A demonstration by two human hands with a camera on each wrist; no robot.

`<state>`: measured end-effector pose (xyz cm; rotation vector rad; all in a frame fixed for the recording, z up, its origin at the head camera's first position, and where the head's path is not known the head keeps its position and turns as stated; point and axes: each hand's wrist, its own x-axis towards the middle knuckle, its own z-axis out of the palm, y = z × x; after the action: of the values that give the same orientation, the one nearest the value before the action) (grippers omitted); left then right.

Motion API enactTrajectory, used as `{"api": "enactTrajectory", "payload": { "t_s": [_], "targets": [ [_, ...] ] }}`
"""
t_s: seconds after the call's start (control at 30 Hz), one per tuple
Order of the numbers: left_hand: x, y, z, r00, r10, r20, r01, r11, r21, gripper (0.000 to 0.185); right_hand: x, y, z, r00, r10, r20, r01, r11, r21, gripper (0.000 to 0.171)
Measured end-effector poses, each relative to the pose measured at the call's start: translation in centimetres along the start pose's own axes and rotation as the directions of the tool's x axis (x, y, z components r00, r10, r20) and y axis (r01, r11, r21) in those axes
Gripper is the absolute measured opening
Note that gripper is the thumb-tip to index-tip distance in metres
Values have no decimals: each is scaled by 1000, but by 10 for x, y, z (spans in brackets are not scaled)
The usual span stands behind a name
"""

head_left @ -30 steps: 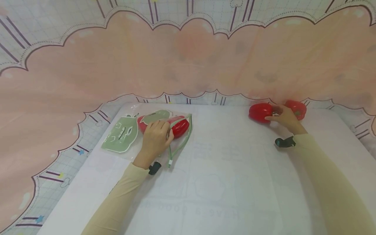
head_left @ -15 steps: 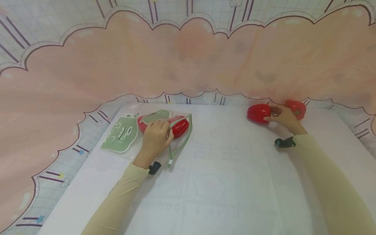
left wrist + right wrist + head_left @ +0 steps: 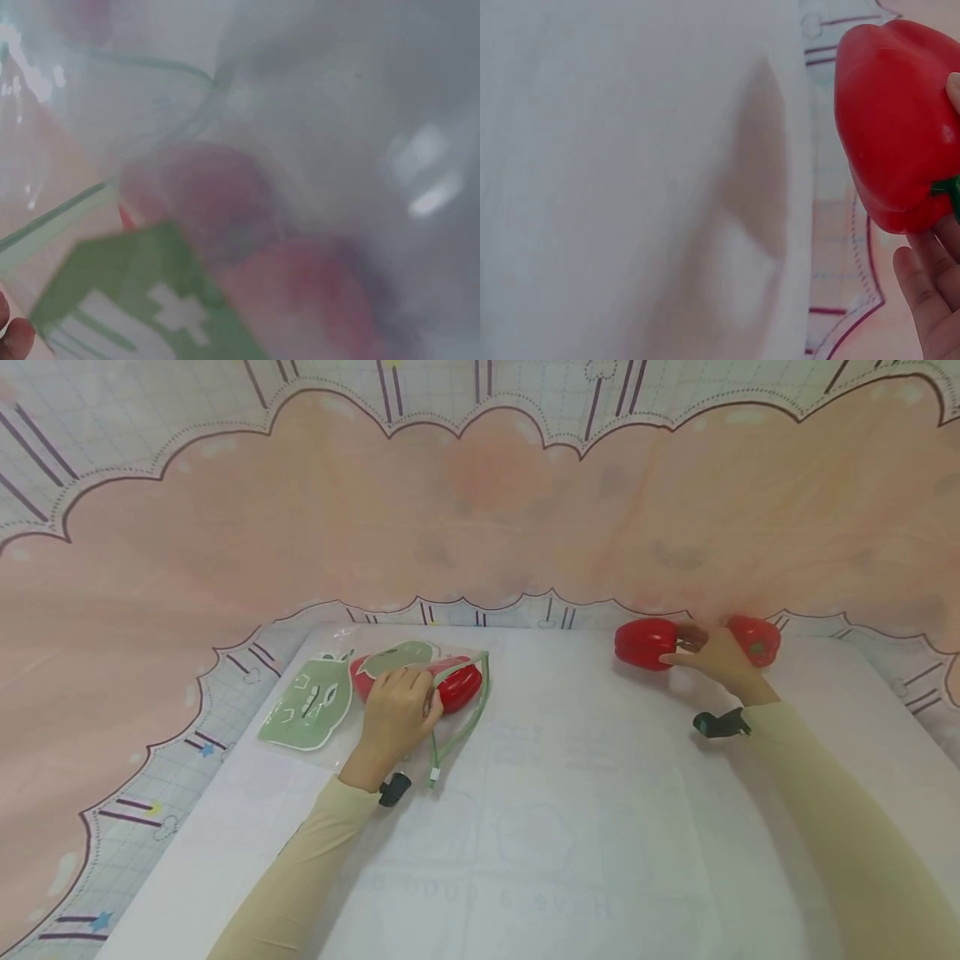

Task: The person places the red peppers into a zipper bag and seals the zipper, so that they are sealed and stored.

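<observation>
My left hand (image 3: 411,697) pinches the green zip edge of a clear plastic bag (image 3: 457,727) lying flat at the left rear of the white table (image 3: 570,827). A red bell pepper (image 3: 461,687) lies inside the bag; it shows blurred in the left wrist view as the bagged pepper (image 3: 214,199) behind a green print (image 3: 142,307). My right hand (image 3: 693,648) grips a second red pepper (image 3: 643,643) by its stem end at the right rear. The right wrist view has this held pepper (image 3: 896,112) up close with my fingers (image 3: 930,300) under it.
A third red pepper (image 3: 756,638) lies just right of my right hand, near the table's back edge. A pink and white patterned cloth (image 3: 480,510) hangs behind and around the table. A green printed sheet (image 3: 309,703) lies at the bag's left end.
My right hand has carried its pepper a little to the left, away from the third pepper. The left hand and the bag have stayed put.
</observation>
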<state>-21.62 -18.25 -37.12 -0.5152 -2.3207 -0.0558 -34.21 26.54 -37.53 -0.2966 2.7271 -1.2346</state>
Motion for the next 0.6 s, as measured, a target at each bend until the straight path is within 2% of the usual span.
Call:
{"api": "enactTrajectory", "payload": {
  "t_s": [0.17, 0.4, 0.6],
  "targets": [
    [0, 0, 0, 1000, 3, -6, -3, 1000, 0, 12, 1, -9, 3, 999, -40, 10, 40, 999, 26, 81],
    [1, 0, 0, 1000, 6, -5, -6, 1000, 4, 11, 1, -20, 8, 998, -57, 17, 55, 996, 64, 79],
    [1, 0, -1, 1000, 8, -4, -8, 1000, 2, 11, -4, -34, 13, 995, -93, 24, 91, 994, 66, 79]
  ]
}}
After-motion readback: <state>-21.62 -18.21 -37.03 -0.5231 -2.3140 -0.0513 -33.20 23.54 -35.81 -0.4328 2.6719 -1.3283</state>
